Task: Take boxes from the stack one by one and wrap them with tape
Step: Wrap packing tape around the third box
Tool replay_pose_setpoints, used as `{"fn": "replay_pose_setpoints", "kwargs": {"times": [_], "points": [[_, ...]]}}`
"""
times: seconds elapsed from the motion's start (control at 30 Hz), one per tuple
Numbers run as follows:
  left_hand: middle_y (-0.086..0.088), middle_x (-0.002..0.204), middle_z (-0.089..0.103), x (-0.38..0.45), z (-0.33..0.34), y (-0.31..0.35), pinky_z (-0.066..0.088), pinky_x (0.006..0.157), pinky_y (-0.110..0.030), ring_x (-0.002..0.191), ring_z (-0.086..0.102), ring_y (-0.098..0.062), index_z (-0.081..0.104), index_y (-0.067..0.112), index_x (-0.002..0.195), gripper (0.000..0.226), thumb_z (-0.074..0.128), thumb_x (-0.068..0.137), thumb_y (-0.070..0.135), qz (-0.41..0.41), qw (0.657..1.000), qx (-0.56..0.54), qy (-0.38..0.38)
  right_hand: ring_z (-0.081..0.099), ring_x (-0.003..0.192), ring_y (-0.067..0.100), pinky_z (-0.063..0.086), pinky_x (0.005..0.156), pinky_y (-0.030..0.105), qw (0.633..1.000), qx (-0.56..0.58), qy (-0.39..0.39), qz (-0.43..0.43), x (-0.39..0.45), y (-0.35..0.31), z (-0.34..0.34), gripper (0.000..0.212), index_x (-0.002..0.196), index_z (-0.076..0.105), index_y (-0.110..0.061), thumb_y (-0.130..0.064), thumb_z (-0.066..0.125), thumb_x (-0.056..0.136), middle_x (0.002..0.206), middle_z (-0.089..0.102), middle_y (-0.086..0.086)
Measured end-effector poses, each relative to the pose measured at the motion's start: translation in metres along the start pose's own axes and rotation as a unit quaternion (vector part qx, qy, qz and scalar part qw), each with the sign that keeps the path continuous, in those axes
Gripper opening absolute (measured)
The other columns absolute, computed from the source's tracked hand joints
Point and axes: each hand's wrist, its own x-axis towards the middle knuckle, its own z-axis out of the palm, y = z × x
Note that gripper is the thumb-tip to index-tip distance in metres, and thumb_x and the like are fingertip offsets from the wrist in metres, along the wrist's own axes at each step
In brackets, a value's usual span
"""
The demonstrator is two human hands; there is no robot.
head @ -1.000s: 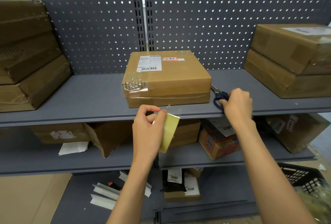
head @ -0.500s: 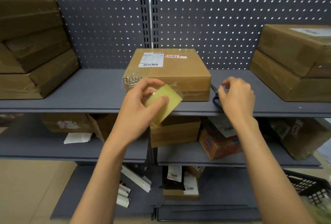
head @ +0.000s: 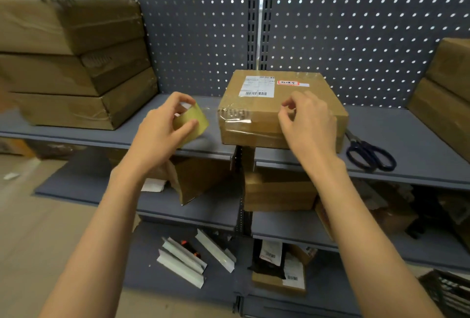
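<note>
I see scissors [head: 370,153] lying on the shelf [head: 419,165] just right of the box [head: 267,114], with stacked boxes [head: 73,63] far left. The box's label [head: 256,86] is too blurred to read. My left hand [head: 162,132] grips the tape roll [head: 192,124]; my right hand [head: 309,121] is curled over the box, pinching unclear.

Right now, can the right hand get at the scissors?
Probably yes. The scissors lie bare on the shelf, just right of the box. The right hand over the box seems to hold nothing, and nothing stands between them.
</note>
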Motion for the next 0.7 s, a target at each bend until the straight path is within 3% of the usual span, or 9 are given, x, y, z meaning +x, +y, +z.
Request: {"fn": "replay_pose_setpoints", "kwargs": {"times": [0.13, 0.33, 0.57, 0.7], "points": [[0.001, 0.108, 0.058, 0.014, 0.002, -0.029, 0.051, 0.079, -0.048, 0.095, 0.059, -0.025, 0.047, 0.025, 0.123, 0.030, 0.058, 0.094, 0.024, -0.008, 0.998, 0.052, -0.023, 0.056, 0.097, 0.019, 0.038, 0.070, 0.029, 1.000, 0.009, -0.017, -0.015, 0.005, -0.020, 0.016, 0.021, 0.108, 0.062, -0.013, -0.023, 0.047, 0.097, 0.108, 0.061, 0.002], [-0.008, 0.110, 0.064, 0.031, 0.024, -0.056, 0.038, 0.071, -0.032, 0.095, 0.061, -0.030, 0.052, 0.015, 0.122, 0.031, 0.060, 0.092, 0.015, 0.040, 0.989, 0.139, -0.042, 0.053, 0.095, 0.016, 0.031, 0.069, 0.025, 1.000, -0.002, -0.019, -0.008, 0.012, -0.028, 0.033, 0.019, 0.105, 0.064, -0.013, -0.022, 0.049, 0.097, 0.103, 0.061, 0.001], [-0.016, 0.104, 0.067, 0.050, 0.039, -0.084, 0.041, 0.082, -0.043, 0.095, 0.061, -0.039, 0.056, 0.010, 0.117, 0.033, 0.064, 0.086, 0.007, 0.046, 0.979, 0.186, -0.065, 0.050, 0.090, 0.012, 0.033, 0.070, 0.024, 1.000, -0.013, -0.015, 0.011, 0.018, -0.028, 0.041, 0.019, 0.102, 0.066, -0.013, -0.022, 0.050, 0.097, 0.099, 0.062, 0.000], [-0.015, 0.120, 0.057, 0.056, 0.037, -0.080, 0.041, 0.089, -0.043, 0.110, 0.052, -0.035, 0.053, 0.012, 0.124, 0.034, 0.059, 0.093, 0.025, 0.043, 0.982, 0.168, -0.071, 0.052, 0.089, 0.015, 0.040, 0.071, 0.028, 1.000, -0.009, -0.012, 0.014, 0.019, -0.030, 0.043, 0.023, 0.101, 0.065, -0.011, -0.022, 0.046, 0.099, 0.096, 0.062, 0.001]]}}
